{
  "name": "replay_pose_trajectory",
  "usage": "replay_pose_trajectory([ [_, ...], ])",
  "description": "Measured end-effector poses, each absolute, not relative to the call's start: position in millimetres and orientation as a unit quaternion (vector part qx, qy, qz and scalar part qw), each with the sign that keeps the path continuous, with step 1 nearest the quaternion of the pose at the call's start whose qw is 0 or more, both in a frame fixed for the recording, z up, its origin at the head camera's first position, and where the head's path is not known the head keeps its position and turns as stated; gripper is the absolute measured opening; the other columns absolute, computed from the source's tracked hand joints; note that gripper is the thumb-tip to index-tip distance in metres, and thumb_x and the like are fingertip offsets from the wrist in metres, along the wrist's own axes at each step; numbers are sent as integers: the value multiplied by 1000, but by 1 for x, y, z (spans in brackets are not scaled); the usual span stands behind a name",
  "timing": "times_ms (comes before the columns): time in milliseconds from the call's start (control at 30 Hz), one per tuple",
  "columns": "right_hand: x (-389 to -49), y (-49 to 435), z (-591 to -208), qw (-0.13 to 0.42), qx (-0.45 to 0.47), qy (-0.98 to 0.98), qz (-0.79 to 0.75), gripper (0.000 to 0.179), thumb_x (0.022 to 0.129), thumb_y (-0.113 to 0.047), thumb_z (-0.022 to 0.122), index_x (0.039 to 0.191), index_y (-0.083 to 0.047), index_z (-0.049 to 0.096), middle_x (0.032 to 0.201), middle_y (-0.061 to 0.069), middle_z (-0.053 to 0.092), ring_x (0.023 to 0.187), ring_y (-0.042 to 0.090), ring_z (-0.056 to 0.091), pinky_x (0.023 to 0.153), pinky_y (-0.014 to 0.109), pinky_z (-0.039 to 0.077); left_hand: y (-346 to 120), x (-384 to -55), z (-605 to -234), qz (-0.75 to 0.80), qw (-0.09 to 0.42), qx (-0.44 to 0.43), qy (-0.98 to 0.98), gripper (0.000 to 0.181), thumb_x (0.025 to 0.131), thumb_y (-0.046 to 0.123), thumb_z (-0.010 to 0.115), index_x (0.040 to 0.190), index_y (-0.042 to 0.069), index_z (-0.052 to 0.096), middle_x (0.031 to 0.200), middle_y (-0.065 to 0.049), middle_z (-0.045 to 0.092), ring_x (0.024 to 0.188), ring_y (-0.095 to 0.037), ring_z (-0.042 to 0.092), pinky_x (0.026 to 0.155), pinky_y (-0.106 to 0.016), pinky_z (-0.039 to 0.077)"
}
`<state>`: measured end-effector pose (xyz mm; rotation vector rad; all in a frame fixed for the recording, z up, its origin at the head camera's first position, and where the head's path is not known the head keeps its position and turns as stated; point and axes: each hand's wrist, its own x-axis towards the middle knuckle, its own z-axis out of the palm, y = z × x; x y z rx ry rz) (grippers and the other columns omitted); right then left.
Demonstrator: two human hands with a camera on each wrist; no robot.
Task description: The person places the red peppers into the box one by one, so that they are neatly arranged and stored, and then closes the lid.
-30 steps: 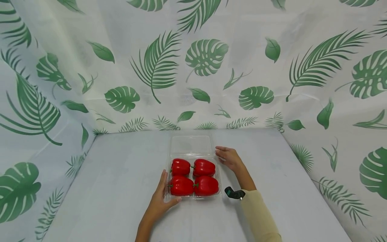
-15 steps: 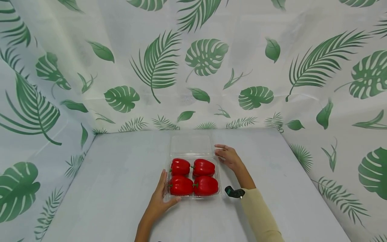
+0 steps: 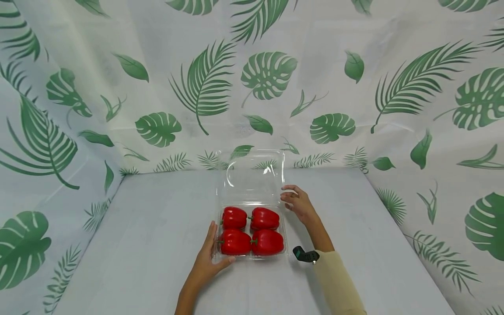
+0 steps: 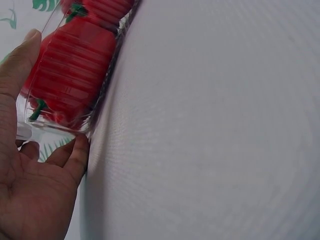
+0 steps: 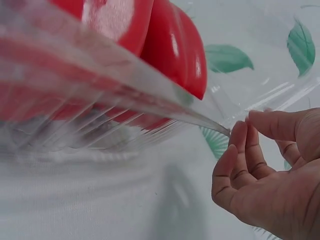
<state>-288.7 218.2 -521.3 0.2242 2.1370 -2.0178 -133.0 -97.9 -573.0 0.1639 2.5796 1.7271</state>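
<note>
A clear plastic clamshell container (image 3: 257,257) holds several red bell peppers (image 3: 268,243) with green stems. Its see-through lid (image 3: 252,181) stands tilted up at the back, hinged to the tray. My left hand (image 3: 206,258) holds the front left corner, thumb along the front wall and fingers along the left side. In the left wrist view its fingertips (image 4: 80,145) reach the tray's lower corner. At the lid's right edge my right hand (image 3: 298,205) has curled fingers. The right wrist view shows thumb and fingers (image 5: 239,135) pinching close to the plastic edge.
A white cloth-covered table (image 3: 165,218) extends around the container. Behind it hangs a white curtain (image 3: 220,26) printed with green leaves, also on both sides. A black device (image 3: 305,254) sits on the right wrist, by the beige sleeve (image 3: 338,282).
The lid has risen from lying back near the table to a tilted upright stance. My right hand has shifted only slightly at its edge. My left hand and the peppers have stayed put.
</note>
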Motion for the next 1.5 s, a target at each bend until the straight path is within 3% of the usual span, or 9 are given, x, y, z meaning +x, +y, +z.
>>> replay_pose_trajectory([
  [300,-274,218,-517,70,58,743,-663,22,94,-9,61,115,-7,56,115,16,61,102,21,60,104,51,49,-99,-132,-572,553,19,51,832,111,73,46,82,158,26,13,164,7,11,150,-26,20,112,-48,37],
  [467,-268,222,-518,65,34,757,-649,18,93,-10,64,107,-1,57,101,6,63,98,22,60,96,44,54,-99,-132,-571,552,18,52,832,110,74,46,81,158,25,14,164,6,11,151,-26,18,113,-49,35],
  [633,-263,226,-521,67,19,755,-652,4,90,-3,61,92,-6,59,88,-3,62,92,21,62,85,33,57,-100,-133,-572,553,18,55,831,109,75,46,81,158,25,14,164,7,10,151,-25,16,114,-48,33],
  [733,-260,226,-522,61,10,752,-656,11,89,3,56,87,-7,59,87,-2,61,87,19,60,77,29,56,-100,-133,-572,554,18,55,831,110,75,46,81,158,27,13,165,6,10,151,-26,16,114,-48,32],
  [900,-256,225,-523,58,19,765,-641,9,93,2,53,95,1,62,92,4,62,77,17,52,64,25,48,-99,-131,-573,557,19,50,829,108,75,45,81,158,26,14,165,-5,13,150,-34,20,114,-50,34],
  [1067,-253,225,-527,63,29,767,-637,11,94,-3,56,98,3,64,98,9,64,83,18,54,72,25,52,-98,-130,-574,560,14,54,826,108,76,44,81,158,25,12,164,-6,19,147,-34,27,113,-49,36],
  [1167,-252,225,-529,67,33,766,-638,10,94,-4,56,95,-1,66,94,4,64,86,18,56,76,27,54,-97,-130,-575,567,10,56,822,111,77,42,81,158,31,7,163,-4,21,145,-34,34,111,-52,39],
  [1367,-250,226,-534,79,38,750,-655,14,96,-6,53,91,-4,65,86,-3,62,87,14,57,77,28,55,-97,-129,-573,556,0,47,830,116,76,40,82,157,36,0,165,-4,15,147,-41,24,105,-65,40],
  [1500,-245,225,-535,80,45,745,-660,17,99,-10,51,95,-1,64,87,-3,62,87,13,58,76,28,54,-99,-127,-569,553,0,50,832,115,74,36,84,158,33,5,165,-2,15,148,-40,21,107,-64,38],
])
